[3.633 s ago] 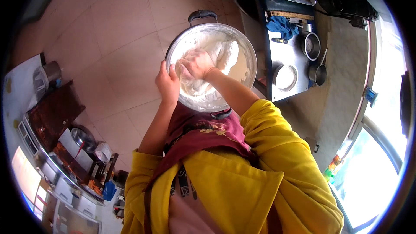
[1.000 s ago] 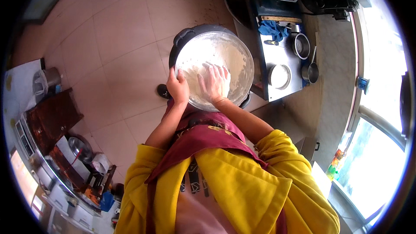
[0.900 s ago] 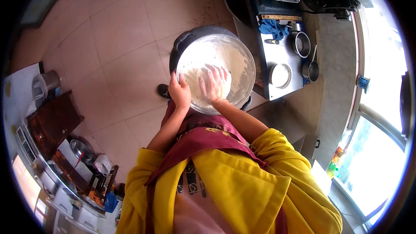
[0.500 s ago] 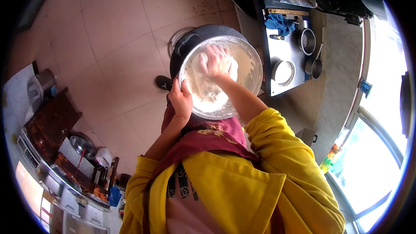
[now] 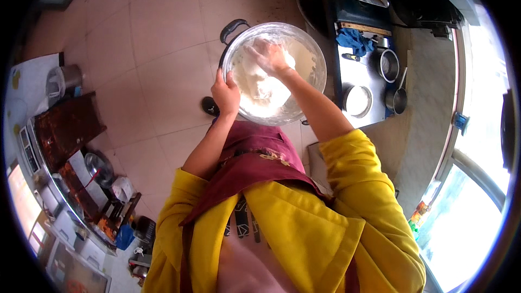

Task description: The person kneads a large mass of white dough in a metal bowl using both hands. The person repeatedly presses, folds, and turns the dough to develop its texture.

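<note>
A wide metal bowl sits in front of me, with pale dough and loose white flour in it. My left hand is closed on the bowl's left rim, thumb at the inner side. Inside the bowl, my right hand is pressed on the far part of the dough, its floury fingers curled over it; the fingertips are partly lost in the white. Under the bowl a dark vessel with a black loop handle shows at the far left side.
On the right, a metal worktop carries a round pan, a pot, a small saucepan and a blue cloth. A brown cabinet stands at the left. Pinkish tiles cover the floor; a black shoe shows below the bowl.
The view has shifted, and the bowl now appears higher and farther from my body. My right hand has changed its grip on the dough, its thumb farther from the fingers. The left hand stays on the rim.
</note>
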### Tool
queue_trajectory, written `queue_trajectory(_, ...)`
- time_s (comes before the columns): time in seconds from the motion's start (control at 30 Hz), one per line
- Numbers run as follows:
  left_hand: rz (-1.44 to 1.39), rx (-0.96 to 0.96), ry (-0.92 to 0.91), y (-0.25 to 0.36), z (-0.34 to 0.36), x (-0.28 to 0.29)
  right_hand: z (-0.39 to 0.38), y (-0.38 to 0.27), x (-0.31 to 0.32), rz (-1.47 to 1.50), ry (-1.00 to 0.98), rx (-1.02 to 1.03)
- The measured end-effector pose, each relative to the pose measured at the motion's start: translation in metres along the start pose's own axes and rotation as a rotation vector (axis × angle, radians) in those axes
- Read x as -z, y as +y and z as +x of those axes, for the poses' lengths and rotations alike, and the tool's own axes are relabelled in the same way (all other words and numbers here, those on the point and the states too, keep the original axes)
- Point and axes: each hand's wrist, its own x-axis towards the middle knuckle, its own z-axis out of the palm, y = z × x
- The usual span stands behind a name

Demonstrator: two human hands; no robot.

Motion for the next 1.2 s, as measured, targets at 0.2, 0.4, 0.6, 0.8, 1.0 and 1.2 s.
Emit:
queue_trajectory(0.2,0.018,0.057,0.033,0.006,-0.005,0.001,-0.062,-0.026,0.031,-0.338,-0.119,0.007)
queue_trajectory(0.4,0.035,-0.010,0.047,-0.007,-0.012,-0.005,-0.104,-0.009,0.005,-0.070,0.302,0.250)
queue_trajectory(0.6,0.049,0.020,-0.015,-0.006,-0.011,0.000,-0.086,-0.007,-0.029,-0.100,0.444,0.260)
queue_trajectory(0.8,0.012,-0.019,-0.035,0.009,-0.002,0.008,-0.028,0.002,-0.037,-0.053,0.430,0.278)
queue_trajectory(1.0,0.034,0.060,-0.074,0.004,-0.001,0.009,0.012,0.000,-0.033,-0.099,0.375,0.308)
queue_trajectory(1.2,0.059,0.014,-0.020,0.007,0.001,0.006,0.024,-0.002,-0.033,-0.122,0.371,0.354)
